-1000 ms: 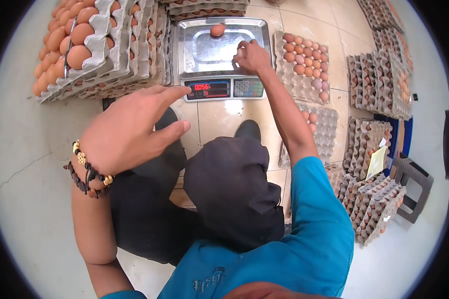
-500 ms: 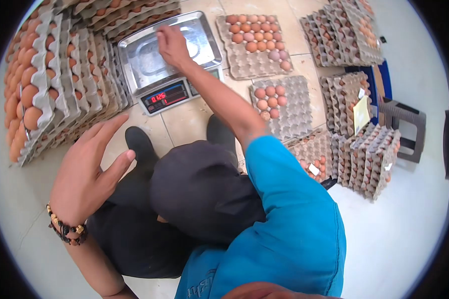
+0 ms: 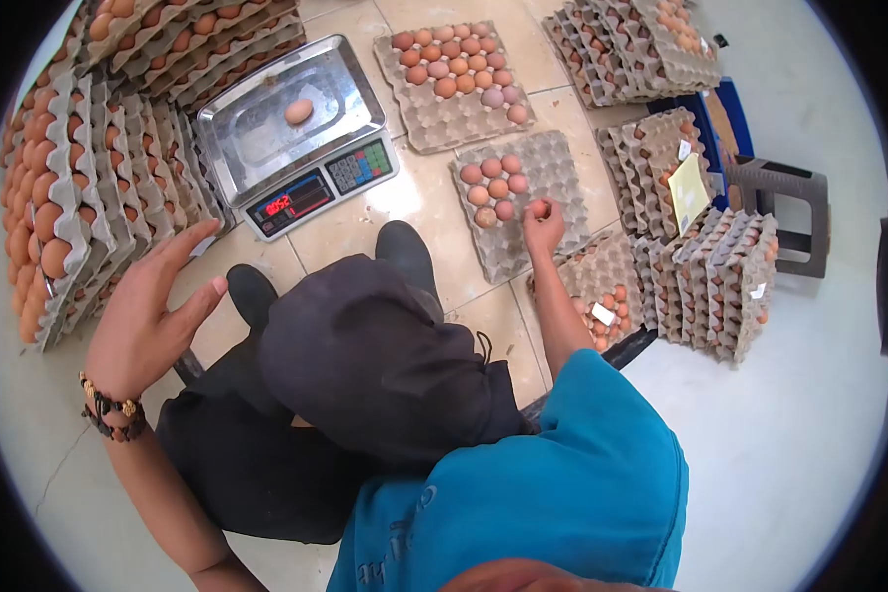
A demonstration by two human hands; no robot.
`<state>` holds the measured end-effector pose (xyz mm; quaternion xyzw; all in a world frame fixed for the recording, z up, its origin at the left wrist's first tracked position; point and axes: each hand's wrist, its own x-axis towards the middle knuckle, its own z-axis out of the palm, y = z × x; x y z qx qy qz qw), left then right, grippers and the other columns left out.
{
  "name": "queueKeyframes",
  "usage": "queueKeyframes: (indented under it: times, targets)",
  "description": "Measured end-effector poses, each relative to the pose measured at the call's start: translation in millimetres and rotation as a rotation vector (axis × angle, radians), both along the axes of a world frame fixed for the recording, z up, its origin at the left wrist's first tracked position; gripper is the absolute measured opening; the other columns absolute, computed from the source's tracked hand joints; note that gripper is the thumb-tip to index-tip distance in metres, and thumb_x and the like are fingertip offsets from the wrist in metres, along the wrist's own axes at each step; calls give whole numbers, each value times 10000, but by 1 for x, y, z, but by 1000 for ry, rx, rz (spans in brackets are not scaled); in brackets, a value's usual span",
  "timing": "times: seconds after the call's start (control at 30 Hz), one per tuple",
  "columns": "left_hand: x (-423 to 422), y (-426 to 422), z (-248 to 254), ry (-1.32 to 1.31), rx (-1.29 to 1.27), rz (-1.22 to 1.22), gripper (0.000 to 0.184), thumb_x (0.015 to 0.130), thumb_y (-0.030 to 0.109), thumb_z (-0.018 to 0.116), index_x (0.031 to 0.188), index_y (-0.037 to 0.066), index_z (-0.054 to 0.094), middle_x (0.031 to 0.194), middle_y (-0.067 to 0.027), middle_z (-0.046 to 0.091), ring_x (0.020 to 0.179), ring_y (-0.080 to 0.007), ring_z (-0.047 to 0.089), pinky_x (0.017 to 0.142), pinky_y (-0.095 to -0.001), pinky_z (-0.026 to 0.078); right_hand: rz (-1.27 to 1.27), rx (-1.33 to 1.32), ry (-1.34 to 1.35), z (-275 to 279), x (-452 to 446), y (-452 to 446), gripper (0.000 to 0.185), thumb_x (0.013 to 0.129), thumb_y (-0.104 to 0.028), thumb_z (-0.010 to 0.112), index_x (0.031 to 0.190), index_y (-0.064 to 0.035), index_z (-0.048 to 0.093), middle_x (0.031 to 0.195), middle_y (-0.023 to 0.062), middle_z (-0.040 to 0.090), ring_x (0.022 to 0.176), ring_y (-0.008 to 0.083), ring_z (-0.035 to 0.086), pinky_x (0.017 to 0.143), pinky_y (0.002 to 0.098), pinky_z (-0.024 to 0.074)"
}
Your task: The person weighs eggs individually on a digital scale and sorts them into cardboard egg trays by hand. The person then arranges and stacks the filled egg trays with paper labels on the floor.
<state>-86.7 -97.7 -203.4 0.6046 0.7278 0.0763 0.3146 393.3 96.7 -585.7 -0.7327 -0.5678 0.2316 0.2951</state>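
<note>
Right hand (image 3: 543,229) moved from scale (image 3: 266,161) to egg tray (image 3: 553,163), curled, grasp unclear, left hand (image 3: 146,321) splayed apart

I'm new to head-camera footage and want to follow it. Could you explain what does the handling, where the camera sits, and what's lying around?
There is no robot here: the work is done bare-handed. Every picture comes from one camera worn on the head, looking forward and down. On the tiled floor sits a digital scale with a single egg on it and red digits lit. To its right lie two partly filled trays, an upper tray and a lower tray. More trays stand in a left stack and right stacks. The left hand is open and holds nothing. The right hand is at the lower tray, fingertips together; whether they hold an egg can't be told.
</note>
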Motion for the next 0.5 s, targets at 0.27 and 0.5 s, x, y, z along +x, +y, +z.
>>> queueKeyframes:
  times: [0.27, 0.5]
  targets:
    - [-1, 10, 1, -55, -188, 94, 536, 954, 217, 654, 1440, 41, 515, 1371, -206, 605, 1288, -349, 561, 1099, -410, 411, 197, 181, -64, 20, -103, 80, 251, 790, -180, 695, 997, -40, 716, 968, 165, 690, 969, 360, 646, 868, 435, 501]
    - [-5, 8, -3, -54, -181, 93, 552, 949, 256, 659, 1432, 30, 513, 1358, -215, 603, 1283, -360, 556, 1079, -432, 420, 418, 61, -353, -5, -222, 177, 342, 845, -312, 656, 1025, -31, 732, 1032, 186, 728, 1037, 378, 683, 871, 480, 550]
